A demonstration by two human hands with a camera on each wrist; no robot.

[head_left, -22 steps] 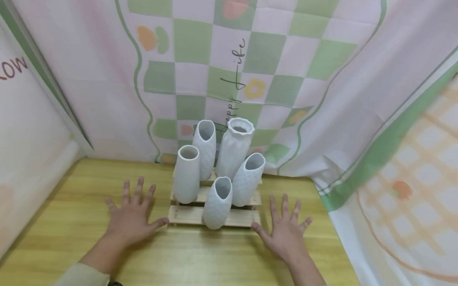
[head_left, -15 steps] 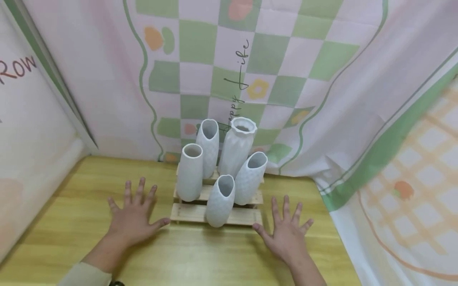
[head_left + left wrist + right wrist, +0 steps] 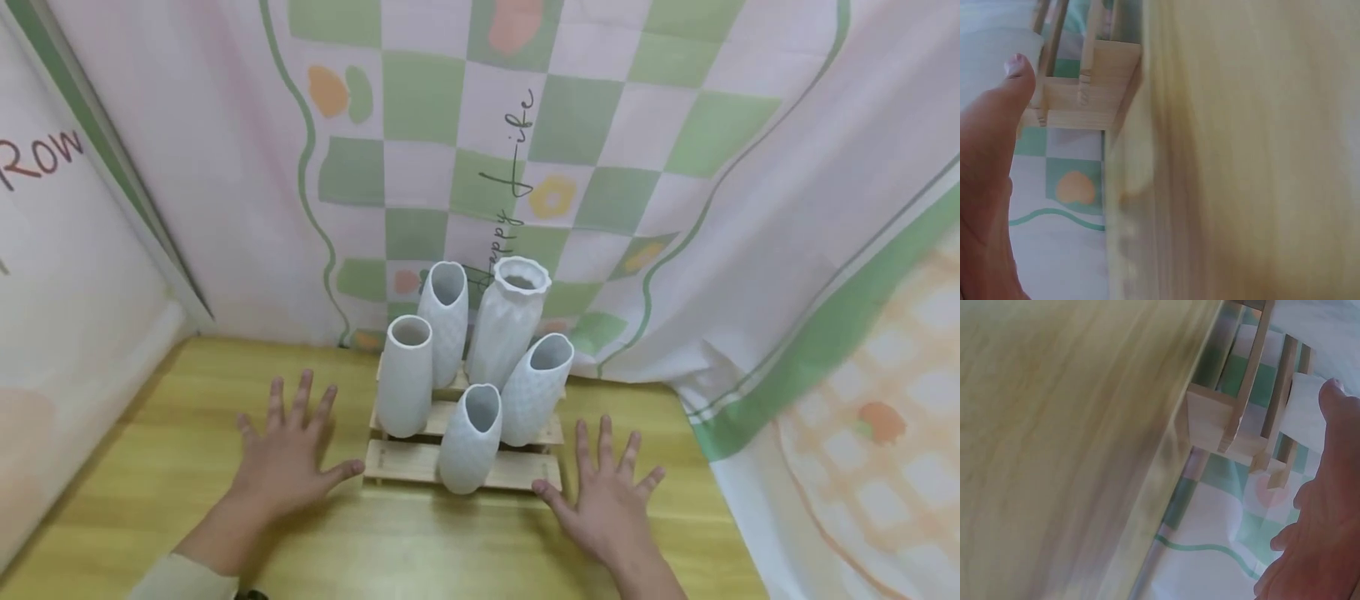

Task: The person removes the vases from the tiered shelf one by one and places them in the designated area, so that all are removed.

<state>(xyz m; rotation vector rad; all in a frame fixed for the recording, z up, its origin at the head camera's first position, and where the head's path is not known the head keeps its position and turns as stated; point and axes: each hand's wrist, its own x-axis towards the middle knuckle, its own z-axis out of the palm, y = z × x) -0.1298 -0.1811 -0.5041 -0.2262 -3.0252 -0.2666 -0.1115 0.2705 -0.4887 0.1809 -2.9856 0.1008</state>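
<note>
In the head view, a stepped wooden rack (image 3: 405, 462) bears several white vases. One textured vase with a slanted mouth (image 3: 468, 458) stands on the front step. A smooth round-mouthed vase (image 3: 405, 392) and another slanted vase (image 3: 528, 400) are on the middle step. Behind them stand a slanted vase (image 3: 444, 342) and a ruffled-rim vase (image 3: 506, 333). My left hand (image 3: 281, 467), fingers spread, is left of the rack, its thumb near the front corner. On the other side my right hand (image 3: 609, 508) is likewise spread, thumb near the right corner. Neither holds anything; both wrist views show them above the tabletop.
The rack stands on a wood-grain table (image 3: 435, 550). Directly behind is a checked green and white cloth (image 3: 423, 100). More cloth hangs at the left (image 3: 60, 250) and at the right (image 3: 847, 400), bounding the table.
The head view has shifted, so the rack, vases and cloth appear a little further right and lower. Both hands keep their spread pose beside the rack, and the vases stay put on it.
</note>
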